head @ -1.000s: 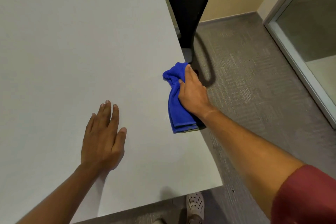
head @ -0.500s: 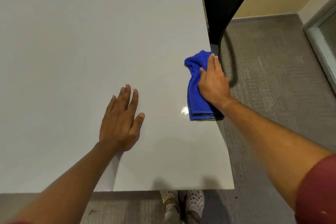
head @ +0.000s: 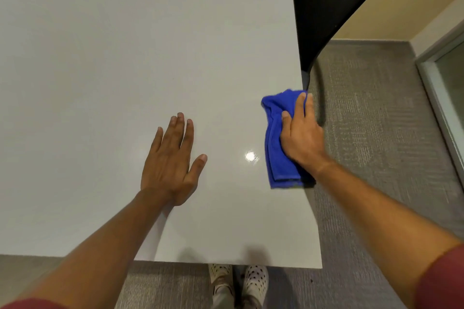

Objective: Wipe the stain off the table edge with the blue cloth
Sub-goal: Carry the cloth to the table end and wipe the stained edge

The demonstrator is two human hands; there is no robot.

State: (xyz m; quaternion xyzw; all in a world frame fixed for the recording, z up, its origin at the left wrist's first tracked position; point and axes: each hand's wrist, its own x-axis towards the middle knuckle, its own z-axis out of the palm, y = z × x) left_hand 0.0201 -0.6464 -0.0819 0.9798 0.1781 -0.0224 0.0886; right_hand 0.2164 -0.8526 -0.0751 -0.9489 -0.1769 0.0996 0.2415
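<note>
Right hand (head: 300, 137) presses flat on the folded blue cloth (head: 275, 138) at the right edge of the smooth white table (head: 125, 45), fingers wrapping over the rim; left hand (head: 169, 162) lies open, palm down, well apart. A black chair back (head: 326, 2) stands just beyond, over grey carpet (head: 376, 133).

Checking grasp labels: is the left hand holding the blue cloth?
No, the left hand lies flat on the table; the right hand presses the blue cloth.
</note>
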